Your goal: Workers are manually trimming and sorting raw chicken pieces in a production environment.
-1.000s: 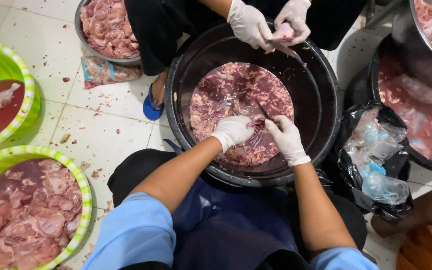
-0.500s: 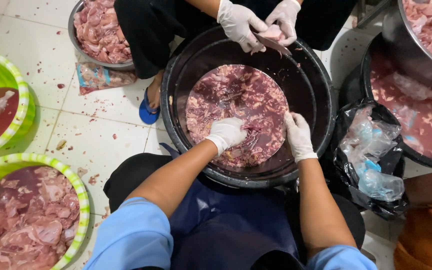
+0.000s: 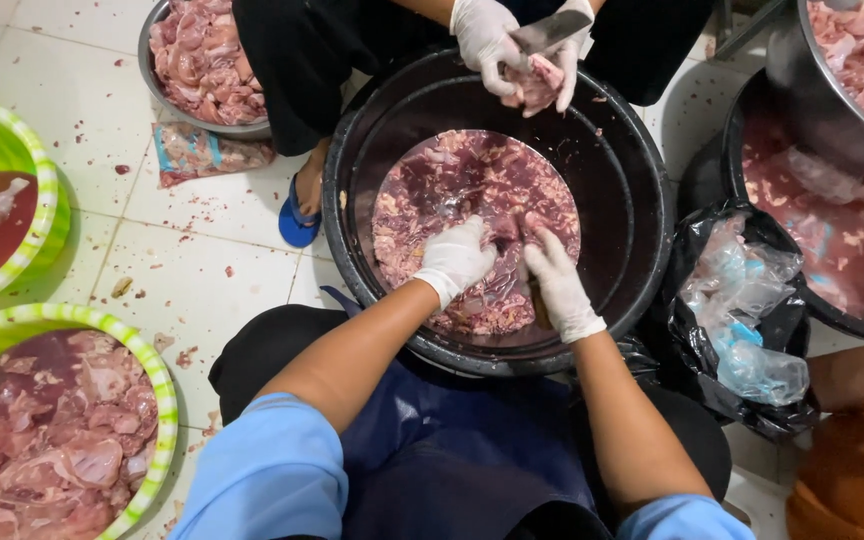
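We pressed our white-gloved left hand (image 3: 455,260) and right hand (image 3: 558,282), fingers closed on raw pink meat pieces (image 3: 472,215), into the large black round plastic tub (image 3: 642,190) to contain the juices.

Flat plastic packet (image 3: 210,152) on the white tiled floor (image 3: 202,280), just below the metal bowl of meat (image 3: 202,62) at top left: rectangular, clear film, blue edge, pinkish contents. Right side: black bag (image 3: 697,390) hanging open, stuffed with crumpled clear wrappers (image 3: 742,310) showing blue patches. No signs or screens in view.
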